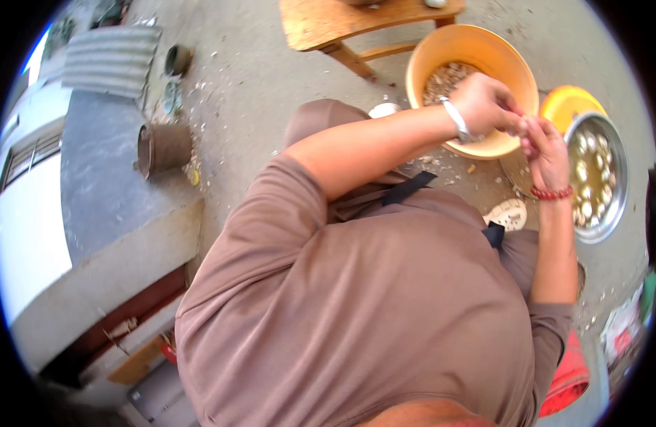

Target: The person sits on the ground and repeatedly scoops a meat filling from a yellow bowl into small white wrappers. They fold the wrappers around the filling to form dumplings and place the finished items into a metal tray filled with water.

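Note:
My left hand (483, 104), with a pale bracelet at the wrist, reaches over a yellow-orange plastic tub (417, 80). Its fingertips meet those of my right hand (548, 152) by the tub's right side. A string of red beads circles my right wrist. Both hands are pinched together, and whatever may be between the fingers is too small and blurred to see. Brownish shell-like scraps (449, 80) lie in the tub. Beside my right hand, a metal basin (620, 203) holds several pale, glossy, egg-like pieces (587, 176) in yellowish liquid.
A wooden stool (328, 26) stands beyond the tub. Behind the basin is a yellow plastic item (573, 104). To the left are a rusty bucket (165, 149) and a corrugated sheet (112, 58). A red container (568, 379) stands at lower right. Pale scraps litter the concrete floor (242, 96).

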Demonstrator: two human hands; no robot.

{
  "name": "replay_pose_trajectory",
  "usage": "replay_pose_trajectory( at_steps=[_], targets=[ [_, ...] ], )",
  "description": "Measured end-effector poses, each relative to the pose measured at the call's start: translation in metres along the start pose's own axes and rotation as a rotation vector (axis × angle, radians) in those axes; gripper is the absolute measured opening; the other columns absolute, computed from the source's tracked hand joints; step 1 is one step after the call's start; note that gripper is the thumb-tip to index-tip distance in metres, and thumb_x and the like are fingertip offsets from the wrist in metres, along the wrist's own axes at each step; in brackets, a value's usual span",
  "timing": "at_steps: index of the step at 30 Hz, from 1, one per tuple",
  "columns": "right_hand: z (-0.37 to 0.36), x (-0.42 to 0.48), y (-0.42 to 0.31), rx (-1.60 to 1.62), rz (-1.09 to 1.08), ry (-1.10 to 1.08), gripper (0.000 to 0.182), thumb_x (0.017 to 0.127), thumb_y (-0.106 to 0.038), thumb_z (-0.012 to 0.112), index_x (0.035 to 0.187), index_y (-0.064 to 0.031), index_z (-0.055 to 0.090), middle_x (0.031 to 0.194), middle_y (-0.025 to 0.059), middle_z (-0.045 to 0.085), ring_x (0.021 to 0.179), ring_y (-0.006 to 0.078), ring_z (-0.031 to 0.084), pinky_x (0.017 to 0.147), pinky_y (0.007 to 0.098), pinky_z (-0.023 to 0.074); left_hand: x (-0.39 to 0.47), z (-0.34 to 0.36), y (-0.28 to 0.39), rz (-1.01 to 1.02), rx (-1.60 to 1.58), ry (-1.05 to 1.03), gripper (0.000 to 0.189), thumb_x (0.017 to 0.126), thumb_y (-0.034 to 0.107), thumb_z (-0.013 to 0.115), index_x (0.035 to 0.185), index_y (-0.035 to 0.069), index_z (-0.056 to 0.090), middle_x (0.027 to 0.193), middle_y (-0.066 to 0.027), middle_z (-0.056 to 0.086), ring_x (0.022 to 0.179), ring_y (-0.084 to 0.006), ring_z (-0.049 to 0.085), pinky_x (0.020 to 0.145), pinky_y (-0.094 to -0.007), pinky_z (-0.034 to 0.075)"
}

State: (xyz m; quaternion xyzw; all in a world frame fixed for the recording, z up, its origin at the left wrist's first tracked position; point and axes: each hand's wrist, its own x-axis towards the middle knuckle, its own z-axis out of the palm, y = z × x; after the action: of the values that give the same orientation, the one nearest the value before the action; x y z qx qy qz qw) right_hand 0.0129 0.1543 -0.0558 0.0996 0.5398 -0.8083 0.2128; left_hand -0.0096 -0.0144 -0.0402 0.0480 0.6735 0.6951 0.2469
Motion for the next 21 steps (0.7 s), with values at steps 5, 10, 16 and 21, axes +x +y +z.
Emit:
replay_pose_trajectory(
  at_steps=[5,10,16,21],
  targets=[
    [-0.007,0.0,0.003,0.008,-0.016,0.046,0.012,0.076,-0.014,0.058,0.082,-0.0035,0.056,0.071,0.0014,0.058,0.056,0.0042,0.052,0.05,0.0134,0.0416,0.004,0.013,-0.006,-0.014,-0.061,0.048,0.018,0.072,0.007,0.062,0.084,-0.005,0.056,0.075,-0.01,0.059,0.066,-0.011,0.058,0.061,-0.021,0.048],
    [-0.004,-0.003,0.0,0.086,-0.056,0.088,0.017,0.077,-0.015,0.057,0.086,-0.0012,0.054,0.073,0.0043,0.058,0.059,0.0064,0.054,0.053,0.0145,0.0441,0.005,0.015,-0.004,-0.052,-0.168,0.064,0.019,0.076,0.009,0.057,0.091,-0.003,0.054,0.084,-0.0075,0.057,0.074,-0.0129,0.056,0.064,-0.0238,0.049],
    [-0.007,0.0,-0.003,0.176,-0.033,0.029,0.019,0.079,-0.012,0.054,0.093,0.0008,0.053,0.08,0.0071,0.059,0.07,0.0112,0.059,0.056,0.0152,0.0466,0.007,0.014,-0.002,-0.019,-0.309,0.096,0.019,0.077,0.004,0.053,0.095,-0.002,0.051,0.083,-0.0082,0.057,0.073,-0.0132,0.057,0.062,-0.0239,0.049],
    [-0.005,0.0,-0.005,0.152,-0.084,-0.021,0.02,0.077,-0.007,0.054,0.095,0.001,0.053,0.085,0.0082,0.058,0.075,0.0126,0.059,0.061,0.0171,0.0473,0.008,0.012,0.003,-0.011,-0.337,0.07,0.016,0.079,0.003,0.05,0.095,-0.001,0.05,0.085,-0.0084,0.056,0.073,-0.0143,0.056,0.067,-0.0275,0.049]
  ],
)
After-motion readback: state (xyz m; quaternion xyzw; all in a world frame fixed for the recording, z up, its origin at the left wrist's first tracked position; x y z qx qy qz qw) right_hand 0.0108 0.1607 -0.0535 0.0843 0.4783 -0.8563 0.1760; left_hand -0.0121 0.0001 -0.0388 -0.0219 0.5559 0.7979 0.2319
